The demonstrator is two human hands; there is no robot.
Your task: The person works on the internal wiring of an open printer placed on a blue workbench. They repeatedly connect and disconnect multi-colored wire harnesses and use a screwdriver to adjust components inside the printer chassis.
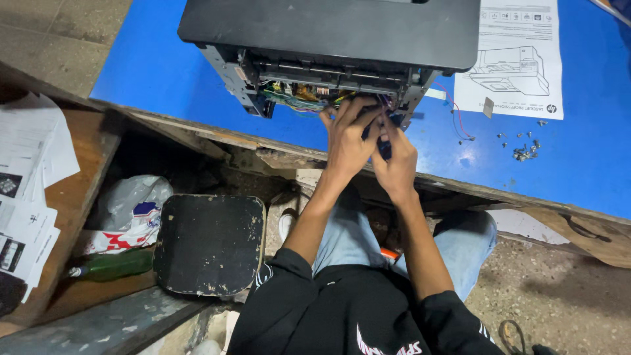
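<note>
A black printer [328, 29] with its rear panel off lies on the blue table [164, 85], its circuit board and coloured wires [296, 97] showing. My left hand [348, 141] reaches into the open back at the right side, fingers curled among the wires. My right hand [396, 161] presses close beside it and grips a dark blue-handled tool [384, 146], likely a screwdriver, pointed into the same spot. What the fingertips touch is hidden.
A printed sheet [516, 59] lies right of the printer, with several loose screws [524, 151] and a red wire [457, 118] near it. A black stool [209, 243], a green bottle [112, 266], a plastic bag [128, 210] and papers [26, 177] lie lower left.
</note>
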